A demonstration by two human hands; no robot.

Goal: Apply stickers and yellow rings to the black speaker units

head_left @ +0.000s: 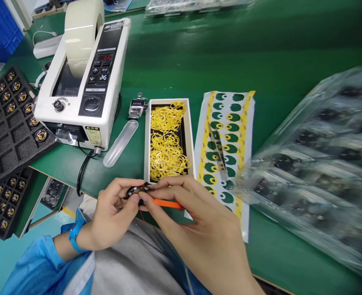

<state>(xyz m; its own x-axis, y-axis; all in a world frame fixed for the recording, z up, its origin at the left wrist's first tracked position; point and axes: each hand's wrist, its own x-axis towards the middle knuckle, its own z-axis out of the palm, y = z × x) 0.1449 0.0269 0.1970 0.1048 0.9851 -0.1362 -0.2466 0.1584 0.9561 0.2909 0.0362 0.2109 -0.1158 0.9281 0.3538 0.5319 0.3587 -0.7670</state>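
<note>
My left hand (115, 211) is closed around a small dark part (134, 190), pinching it between thumb and fingers. Part of its surface looks brown and shiny, and fingers cover much of the rest. My right hand (199, 217) meets it from the other side, its fingertips pressed together at the part's edge. A narrow orange stick (168, 204) runs between the right thumb and fingers, its tip hidden at the part. Just beyond both hands stands a white box (191, 141) filled with thin yellow rings (168, 151).
Right of the box, tweezers (218, 149) lie on a sheet of yellow-edged stickers (250, 135). Clear plastic trays (316, 164) with dark parts occupy the right. Leftward are a tape dispenser (107, 90), a tally counter (137, 106), a clear plastic strip (121, 143) and a black foam tray (18, 133).
</note>
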